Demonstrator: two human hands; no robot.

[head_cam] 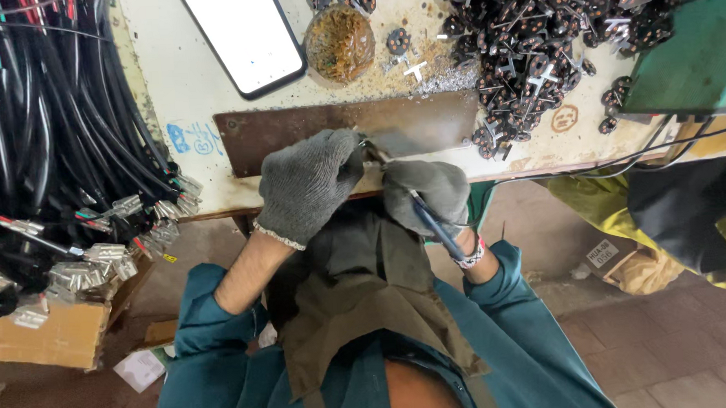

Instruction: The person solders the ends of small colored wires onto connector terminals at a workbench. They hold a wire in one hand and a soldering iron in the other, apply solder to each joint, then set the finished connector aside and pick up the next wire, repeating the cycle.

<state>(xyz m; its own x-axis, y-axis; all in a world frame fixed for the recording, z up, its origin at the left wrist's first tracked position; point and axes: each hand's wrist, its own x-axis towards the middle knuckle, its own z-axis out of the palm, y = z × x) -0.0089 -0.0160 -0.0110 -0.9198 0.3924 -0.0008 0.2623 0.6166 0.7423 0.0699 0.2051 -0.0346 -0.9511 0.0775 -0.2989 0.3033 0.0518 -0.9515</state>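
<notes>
Left hand (309, 182) pinches 1 small metal part (375, 152); right hand (428, 195) grips thin blue-handled tool (437, 225). Part looks light, rigid, best pinched at edges.

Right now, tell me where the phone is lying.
In the head view the phone lies screen-up at the top of the workbench, left of centre, beside the round brown lump and just above the dark metal plate.
</notes>
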